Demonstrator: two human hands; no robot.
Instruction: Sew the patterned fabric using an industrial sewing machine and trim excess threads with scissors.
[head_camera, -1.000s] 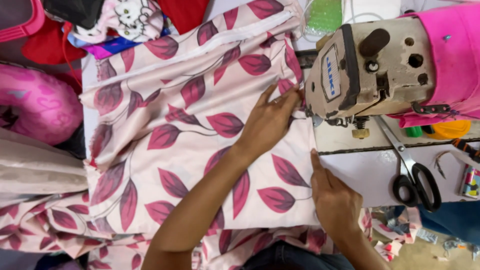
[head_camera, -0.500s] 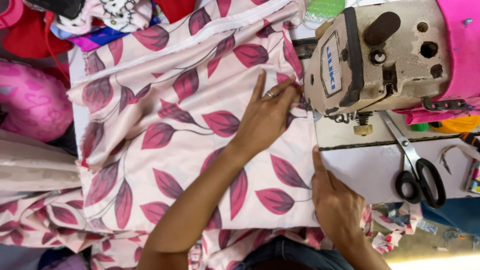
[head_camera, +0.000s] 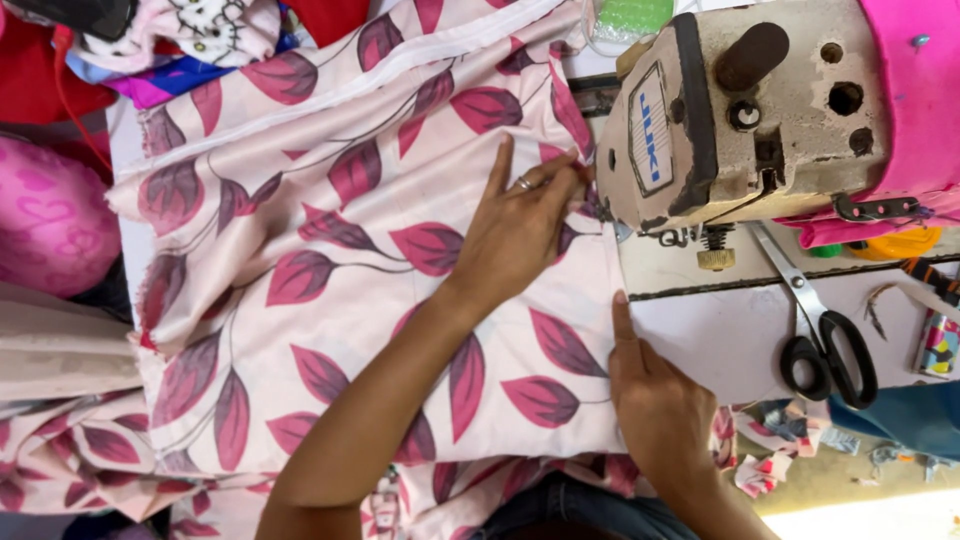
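Left hand (head_camera: 520, 235) lies flat, fingers spread, pressing the leaf-print fabric (head_camera: 330, 270) right up against the sewing machine (head_camera: 740, 110) head. Right hand (head_camera: 655, 405) rests open on the fabric's right edge at the near side, thumb along the fold, gripping nothing. The fabric covers most of the tabletop (head_camera: 730, 340), its edge lined up at the needle area. No stitched seam shows on this edge, so I'd say sewing's barely begun. Scissors (head_camera: 825, 335) lie to the right, untouched.

From here I can't see the needle: the sewing machine head (head_camera: 745, 115) hides it, and my left hand's (head_camera: 520, 230) fingertips vanish beneath.
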